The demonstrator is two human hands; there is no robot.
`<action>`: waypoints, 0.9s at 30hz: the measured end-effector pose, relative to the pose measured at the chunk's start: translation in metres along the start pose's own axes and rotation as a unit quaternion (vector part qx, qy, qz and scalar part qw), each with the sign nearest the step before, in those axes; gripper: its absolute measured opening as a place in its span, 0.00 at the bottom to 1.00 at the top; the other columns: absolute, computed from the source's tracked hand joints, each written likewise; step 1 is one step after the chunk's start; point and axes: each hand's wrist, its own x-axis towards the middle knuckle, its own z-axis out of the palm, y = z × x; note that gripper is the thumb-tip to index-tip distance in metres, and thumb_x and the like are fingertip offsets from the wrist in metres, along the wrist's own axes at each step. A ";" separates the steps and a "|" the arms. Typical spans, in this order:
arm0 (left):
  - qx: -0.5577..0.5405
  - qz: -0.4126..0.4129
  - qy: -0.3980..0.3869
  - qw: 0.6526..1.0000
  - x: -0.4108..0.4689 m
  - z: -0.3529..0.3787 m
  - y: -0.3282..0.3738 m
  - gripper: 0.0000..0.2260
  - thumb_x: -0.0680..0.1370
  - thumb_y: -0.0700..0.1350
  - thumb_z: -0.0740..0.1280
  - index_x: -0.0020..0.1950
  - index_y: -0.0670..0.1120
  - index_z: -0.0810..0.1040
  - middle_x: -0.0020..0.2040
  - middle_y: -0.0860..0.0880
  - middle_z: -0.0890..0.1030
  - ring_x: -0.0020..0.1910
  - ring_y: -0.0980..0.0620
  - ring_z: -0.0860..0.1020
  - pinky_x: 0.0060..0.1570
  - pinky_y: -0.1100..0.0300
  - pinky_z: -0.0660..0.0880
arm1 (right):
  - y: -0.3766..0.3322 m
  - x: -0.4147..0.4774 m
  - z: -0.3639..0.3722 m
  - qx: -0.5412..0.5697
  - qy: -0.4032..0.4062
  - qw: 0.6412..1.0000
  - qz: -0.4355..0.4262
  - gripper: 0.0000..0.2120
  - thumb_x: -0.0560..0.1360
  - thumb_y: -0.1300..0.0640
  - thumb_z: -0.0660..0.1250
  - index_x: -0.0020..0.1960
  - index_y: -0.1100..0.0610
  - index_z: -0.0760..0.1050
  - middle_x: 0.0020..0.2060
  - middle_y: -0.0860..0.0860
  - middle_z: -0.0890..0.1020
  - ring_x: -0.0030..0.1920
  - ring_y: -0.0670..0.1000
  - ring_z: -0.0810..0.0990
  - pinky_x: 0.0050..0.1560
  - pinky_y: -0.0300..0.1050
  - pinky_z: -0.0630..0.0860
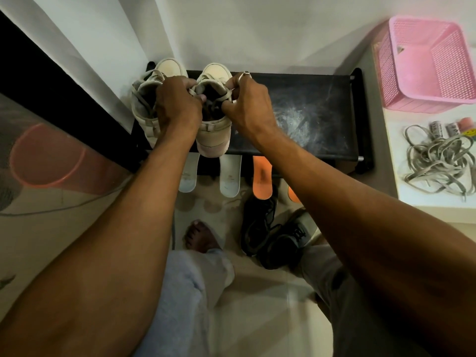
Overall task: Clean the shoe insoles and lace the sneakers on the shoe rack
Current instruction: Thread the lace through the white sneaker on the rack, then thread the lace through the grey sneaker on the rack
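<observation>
Seen from above, a person bends over a low black shoe rack (309, 106) that stands against a white wall. Two beige sneakers sit side by side at the rack's left end with their toes to the wall, so their open collars face the person.

Both hands work on the right-hand sneaker (213, 140). The left hand (177, 104) curls over the collar, and its grip is closed on a pale lace (192, 92), probably to keep that end taut. The right hand (247, 109), which has a ring on one finger, holds another stretch of the same lace in a narrow pinch at the shoe's far edge. It seems to be drawing the lace through the upper eyelets, but the eyelets themselves are hidden by the fingers.

The left-hand sneaker (144, 117) is just beside this one, with its lace looped loosely over the opening.

Below the rack's front edge, two white insoles (230, 179) and an orange insole (262, 179) lie on the floor, likely set out of the shoes for cleaning. A second orange one is mostly hidden behind the right forearm. A pair of black sneakers (260, 228) rests on the floor nearer the person, beside a bare foot (201, 238).

To the right, a tangle of spare grey laces (438, 161) lies within reach on a white table (396, 181), and an empty pink basket (425, 65) stands behind it.
</observation>
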 end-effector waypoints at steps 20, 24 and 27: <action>0.034 -0.020 0.041 0.998 -0.039 -0.007 0.031 0.19 0.77 0.47 0.69 0.68 0.49 0.76 0.69 0.47 0.75 0.69 0.44 0.71 0.65 0.54 0.68 | -0.003 -0.029 -0.035 0.031 -0.014 0.997 0.064 0.16 0.72 0.53 0.69 0.58 0.54 0.76 0.46 0.48 0.82 0.46 0.50 0.81 0.50 0.53 0.81; -0.025 0.024 0.013 0.999 -0.087 0.000 0.051 0.12 0.75 0.44 0.63 0.55 0.46 0.83 0.57 0.44 0.82 0.57 0.43 0.78 0.55 0.53 0.73 | 0.003 -0.063 -0.053 0.017 0.003 0.994 0.109 0.02 0.73 0.53 0.68 0.45 0.51 0.76 0.40 0.46 0.81 0.42 0.50 0.81 0.48 0.53 0.81; -0.003 -0.011 -0.072 0.997 -0.123 0.005 0.052 0.10 0.75 0.42 0.64 0.48 0.44 0.85 0.48 0.43 0.85 0.49 0.40 0.81 0.43 0.54 0.74 | 0.016 -0.102 -0.056 0.008 -0.005 0.986 0.168 0.06 0.75 0.52 0.65 0.41 0.53 0.76 0.38 0.49 0.82 0.41 0.53 0.82 0.45 0.53 0.81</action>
